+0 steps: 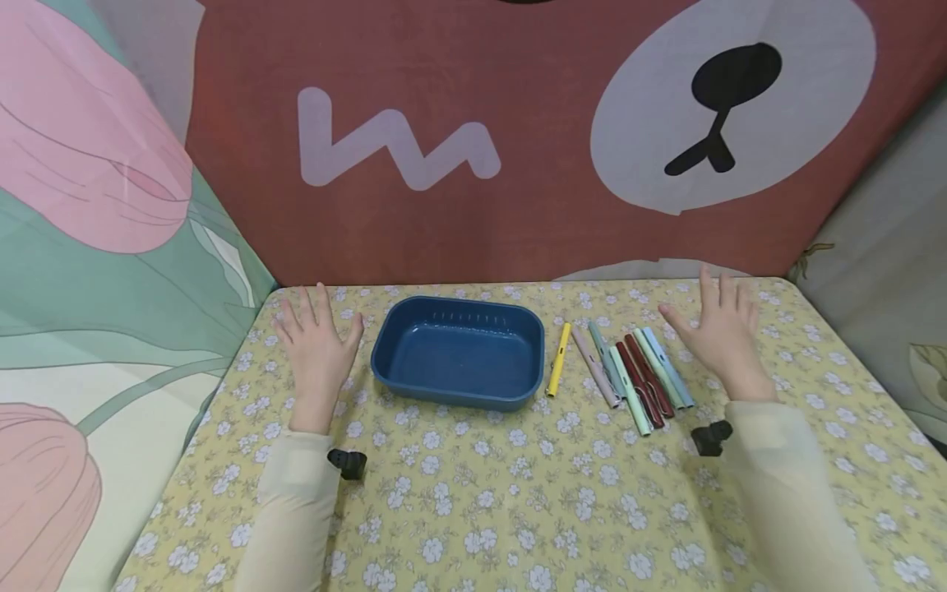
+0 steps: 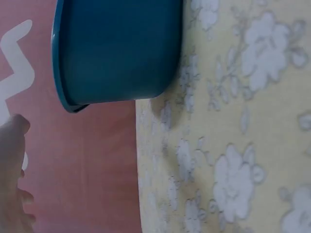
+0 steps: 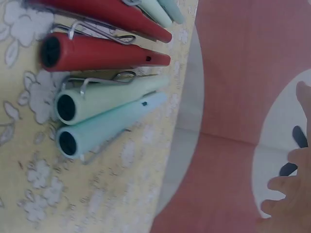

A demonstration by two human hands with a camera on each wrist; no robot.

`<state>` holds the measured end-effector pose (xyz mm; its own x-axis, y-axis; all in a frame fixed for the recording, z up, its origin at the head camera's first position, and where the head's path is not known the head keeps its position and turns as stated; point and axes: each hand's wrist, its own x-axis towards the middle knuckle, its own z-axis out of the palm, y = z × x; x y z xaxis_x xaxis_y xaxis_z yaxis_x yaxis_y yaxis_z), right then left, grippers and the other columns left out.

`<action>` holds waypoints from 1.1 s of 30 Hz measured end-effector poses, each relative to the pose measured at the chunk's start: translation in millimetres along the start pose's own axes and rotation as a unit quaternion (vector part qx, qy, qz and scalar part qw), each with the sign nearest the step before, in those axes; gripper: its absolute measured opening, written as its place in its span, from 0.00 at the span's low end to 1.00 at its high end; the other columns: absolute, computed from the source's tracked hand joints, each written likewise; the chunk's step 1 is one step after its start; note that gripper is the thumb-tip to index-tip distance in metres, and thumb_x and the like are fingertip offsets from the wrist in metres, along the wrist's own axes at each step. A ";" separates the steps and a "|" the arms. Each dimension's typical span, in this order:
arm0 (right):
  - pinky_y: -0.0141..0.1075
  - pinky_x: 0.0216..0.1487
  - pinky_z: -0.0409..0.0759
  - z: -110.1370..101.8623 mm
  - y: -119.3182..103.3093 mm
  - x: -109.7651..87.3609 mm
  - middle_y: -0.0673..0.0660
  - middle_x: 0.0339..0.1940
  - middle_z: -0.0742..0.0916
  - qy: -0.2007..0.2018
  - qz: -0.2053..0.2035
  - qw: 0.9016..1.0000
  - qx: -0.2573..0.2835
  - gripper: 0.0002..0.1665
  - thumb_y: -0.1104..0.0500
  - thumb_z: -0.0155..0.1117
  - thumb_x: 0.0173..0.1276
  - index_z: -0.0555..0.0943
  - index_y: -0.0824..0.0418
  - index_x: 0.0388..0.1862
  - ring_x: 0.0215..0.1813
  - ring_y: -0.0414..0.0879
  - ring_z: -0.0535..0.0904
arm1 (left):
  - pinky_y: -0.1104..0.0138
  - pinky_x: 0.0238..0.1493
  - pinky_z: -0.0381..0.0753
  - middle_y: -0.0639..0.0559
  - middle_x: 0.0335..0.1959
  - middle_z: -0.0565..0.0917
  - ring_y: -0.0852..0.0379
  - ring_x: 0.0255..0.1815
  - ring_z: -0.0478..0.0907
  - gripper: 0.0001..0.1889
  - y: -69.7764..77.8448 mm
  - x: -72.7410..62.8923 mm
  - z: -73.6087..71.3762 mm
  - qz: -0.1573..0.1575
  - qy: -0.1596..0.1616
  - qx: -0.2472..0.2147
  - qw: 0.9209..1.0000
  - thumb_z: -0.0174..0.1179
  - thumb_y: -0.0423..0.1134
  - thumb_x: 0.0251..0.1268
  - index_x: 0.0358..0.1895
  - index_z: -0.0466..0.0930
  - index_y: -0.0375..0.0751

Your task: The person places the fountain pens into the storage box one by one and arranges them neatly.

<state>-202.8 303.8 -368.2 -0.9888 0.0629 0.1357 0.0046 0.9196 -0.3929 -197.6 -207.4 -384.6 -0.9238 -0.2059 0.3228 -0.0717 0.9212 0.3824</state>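
Note:
My left hand (image 1: 316, 353), fingers spread, is raised just left of a dark blue plastic basin (image 1: 459, 400) and holds nothing. To the right of the basin lies a yellow pen (image 1: 559, 359), apart from the others. Several more pens lie close together: a mauve pen (image 1: 595, 367), a teal pen (image 1: 607, 362), a mint green pen (image 1: 630, 390), dark red pens (image 1: 649, 374) and a light blue pen (image 1: 668, 367). Their metal clips show in the right wrist view, near a red pen (image 3: 107, 54). My right hand (image 1: 721, 337) is spread beside the light blue pen, holding nothing.
A yellow floral cloth (image 1: 473, 501) covers the table. Behind its far edge hangs a reddish-brown fabric (image 1: 444, 230) with a cartoon animal face. Patterned fabric (image 1: 148, 296) hangs at the left, and a grey one (image 1: 888, 247) at the right. Each wrist wears a small black camera (image 1: 348, 464).

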 end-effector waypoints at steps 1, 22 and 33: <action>0.72 0.69 0.33 0.5 2.2 0.3 0.75 0.75 0.40 -0.007 0.005 1.000 0.010 0.56 0.28 0.38 0.70 0.33 0.61 0.78 0.74 0.75 0.31 | 0.37 0.74 0.39 0.32 0.76 0.48 0.32 0.77 0.38 0.40 -0.1 0.1 1.1 -0.002 0.001 -0.011 1.000 0.47 0.57 0.71 0.77 0.45 0.39; 0.50 0.48 0.82 21.8 30.0 2.4 0.78 0.60 0.72 -0.156 0.104 0.968 0.166 0.34 0.52 0.51 0.75 0.62 0.74 0.69 0.52 0.64 0.79 | 0.52 0.54 0.79 0.35 0.57 0.78 0.39 0.58 0.76 0.25 7.1 -7.6 20.9 -0.091 -0.135 -0.260 0.952 0.50 0.45 0.73 0.67 0.67 0.36; 0.41 0.45 0.83 30.0 33.8 3.5 0.76 0.58 0.76 -0.194 0.108 0.956 0.193 0.33 0.53 0.53 0.73 0.64 0.75 0.67 0.42 0.45 0.81 | 0.75 0.42 0.74 0.34 0.57 0.78 0.44 0.57 0.76 0.22 7.2 -2.2 24.0 -0.115 -0.171 -0.297 0.932 0.54 0.41 0.71 0.64 0.71 0.34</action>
<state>-210.5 323.4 -408.3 -0.9521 0.0177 -0.3053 0.2340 0.6849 -0.6901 -205.1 -192.4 -403.3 -0.9827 -0.1653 -0.0833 -0.1562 0.4988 0.8526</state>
